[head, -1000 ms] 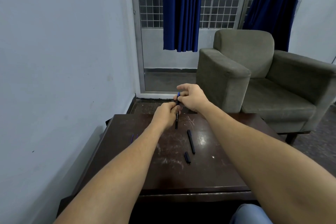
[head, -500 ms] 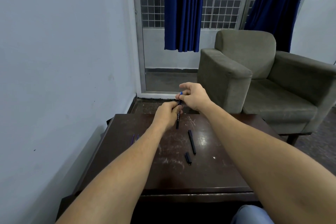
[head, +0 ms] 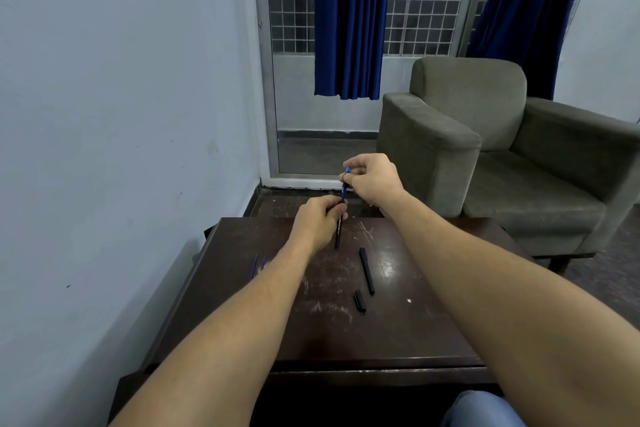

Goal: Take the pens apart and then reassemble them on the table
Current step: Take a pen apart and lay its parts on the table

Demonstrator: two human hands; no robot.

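Observation:
My left hand grips a black pen barrel with white lettering, held above the far part of the dark wooden table. My right hand pinches the blue tip piece that sticks out of the barrel's upper end. A second black barrel lies on the table, with a short black cap just in front of it. Two thin blue refills lie near the table's left edge.
A grey-green armchair stands right of the table's far end. The pale wall runs close along the left side. Behind is a glazed door with blue curtains. A knee in blue cloth shows at the bottom.
My right hand has drawn slightly up and away from my left hand, and more of the blue piece shows between them. The parts on the table have not moved.

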